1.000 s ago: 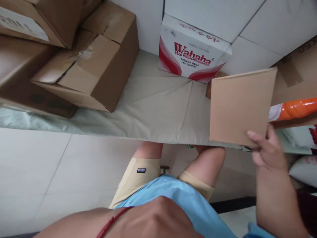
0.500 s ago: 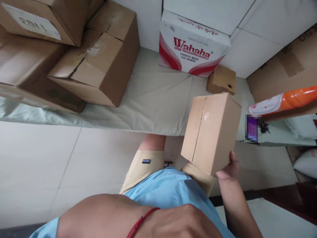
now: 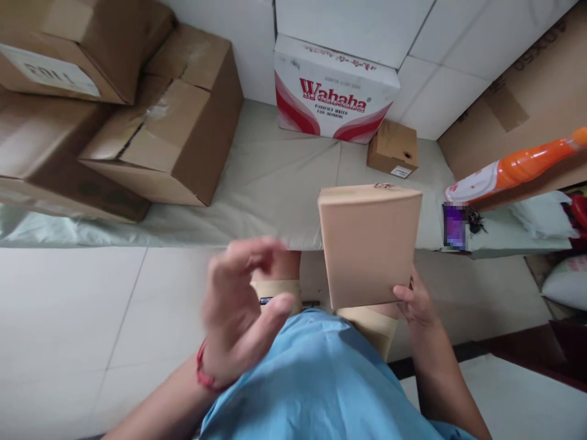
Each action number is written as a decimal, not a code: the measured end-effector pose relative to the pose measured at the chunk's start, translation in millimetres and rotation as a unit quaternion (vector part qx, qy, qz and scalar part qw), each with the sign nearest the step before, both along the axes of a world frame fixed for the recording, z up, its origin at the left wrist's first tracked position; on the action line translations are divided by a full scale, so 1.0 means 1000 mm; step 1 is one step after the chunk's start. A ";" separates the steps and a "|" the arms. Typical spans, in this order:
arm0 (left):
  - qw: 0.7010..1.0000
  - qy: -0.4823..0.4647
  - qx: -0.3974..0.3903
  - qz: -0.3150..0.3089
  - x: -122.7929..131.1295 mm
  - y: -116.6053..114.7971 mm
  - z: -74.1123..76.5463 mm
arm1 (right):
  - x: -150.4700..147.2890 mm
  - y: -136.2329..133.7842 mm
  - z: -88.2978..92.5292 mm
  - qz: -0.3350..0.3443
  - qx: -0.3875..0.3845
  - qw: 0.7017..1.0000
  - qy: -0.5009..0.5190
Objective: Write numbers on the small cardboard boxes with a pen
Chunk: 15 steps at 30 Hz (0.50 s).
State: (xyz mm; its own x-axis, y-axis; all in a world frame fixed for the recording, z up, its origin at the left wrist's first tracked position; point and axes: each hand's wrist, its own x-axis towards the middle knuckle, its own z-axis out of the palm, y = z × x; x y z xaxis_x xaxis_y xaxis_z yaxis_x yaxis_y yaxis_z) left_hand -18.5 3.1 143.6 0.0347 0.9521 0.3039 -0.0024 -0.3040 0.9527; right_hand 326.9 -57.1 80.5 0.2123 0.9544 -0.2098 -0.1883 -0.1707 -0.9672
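A small tan cardboard box (image 3: 370, 247) is held up in front of my body, a plain side facing me. My right hand (image 3: 415, 299) grips its lower right corner, the thumb on the near side and the other fingers mostly hidden behind. To the left of the box, my left hand (image 3: 243, 305) hangs in the air, slightly blurred. Its fingers are curved with a gap to the thumb, and nothing is between them. A red cord bracelet (image 3: 204, 370) circles that wrist.
A covered ledge (image 3: 275, 201) runs ahead. Large cardboard boxes (image 3: 151, 134) are stacked at left. A white-and-red Wahaha carton (image 3: 334, 98) and a smaller brown box (image 3: 393, 148) stand by the wall. An orange bottle (image 3: 518, 168), a phone (image 3: 455, 226) and keys (image 3: 476, 220) lie at right.
My left hand has swung from close to the camera out to the left of the box. The held box has turned, so its seamed face no longer points toward me.
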 end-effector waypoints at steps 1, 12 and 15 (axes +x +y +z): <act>1.000 0.001 -0.020 -0.014 0.006 0.011 -0.009 | 0.004 -0.002 -0.002 0.008 0.007 1.000 -0.021; 0.941 -0.046 -0.169 -0.290 0.013 0.036 -0.063 | 0.025 -0.019 -0.022 0.132 0.031 0.987 -0.086; 0.948 -0.020 -0.165 -0.270 0.007 0.039 -0.061 | 0.014 -0.008 -0.012 0.174 0.039 0.981 -0.072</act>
State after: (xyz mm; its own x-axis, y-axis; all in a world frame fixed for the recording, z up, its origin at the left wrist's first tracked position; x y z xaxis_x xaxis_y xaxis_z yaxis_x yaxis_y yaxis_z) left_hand -11.9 42.2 82.4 0.5389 0.8424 0.0047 -0.1120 0.0661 0.9915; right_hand 341.0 -65.3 68.1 -0.1065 0.9865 -0.1240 0.0085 -0.1238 -0.9923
